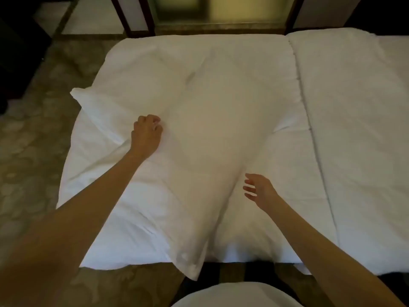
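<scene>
A large white pillow (199,151) in a white case lies on a white bed (298,173), one corner hanging over the near edge. My left hand (146,132) sits on the pillow's left side with its fingers curled into the fabric, which creases around them. My right hand (257,188) hovers at the pillow's right edge with its fingers spread and relaxed, holding nothing. The loose end of the pillowcase (88,105) sticks out to the left.
A second white bed (358,129) adjoins on the right, with a seam between them. Patterned carpet (33,151) lies to the left. Dark wooden frames and a frosted panel (199,12) stand behind the bed. A white garment (232,295) shows at the bottom.
</scene>
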Demonstrator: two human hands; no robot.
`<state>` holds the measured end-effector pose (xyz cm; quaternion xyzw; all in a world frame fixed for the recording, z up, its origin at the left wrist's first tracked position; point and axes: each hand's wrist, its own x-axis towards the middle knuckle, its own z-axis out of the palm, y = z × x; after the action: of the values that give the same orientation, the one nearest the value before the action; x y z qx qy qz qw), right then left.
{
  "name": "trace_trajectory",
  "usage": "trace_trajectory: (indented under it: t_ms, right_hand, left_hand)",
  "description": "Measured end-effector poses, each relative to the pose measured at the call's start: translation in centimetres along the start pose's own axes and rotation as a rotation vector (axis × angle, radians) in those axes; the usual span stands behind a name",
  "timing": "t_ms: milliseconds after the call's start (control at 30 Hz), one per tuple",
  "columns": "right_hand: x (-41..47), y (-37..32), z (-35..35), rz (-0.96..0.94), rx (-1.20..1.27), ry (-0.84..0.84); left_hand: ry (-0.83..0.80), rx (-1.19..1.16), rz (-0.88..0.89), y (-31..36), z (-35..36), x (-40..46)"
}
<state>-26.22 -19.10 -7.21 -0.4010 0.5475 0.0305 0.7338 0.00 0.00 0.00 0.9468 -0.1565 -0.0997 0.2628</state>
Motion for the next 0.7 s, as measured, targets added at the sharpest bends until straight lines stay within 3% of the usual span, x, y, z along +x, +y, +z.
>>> trace_trajectory:
  t_ms: [200,400,700]
  right_hand:
    - [2.0,-0.1,2.5,0.056,0.043,0.099]
    - [3.8,0.2,4.7,0.060,0.175,0.063]
    - [6.3,0.5,8.9,-0.029,0.314,0.319]
  left_hand:
    - [-0.230,0.052,-0.135,-0.6,0.6,3.6]
    - [-0.399,-0.210,-0.202,-1.0,1.4,6.1]
    - [-0.338,-0.312,-0.136,-1.9,4.8,5.2]
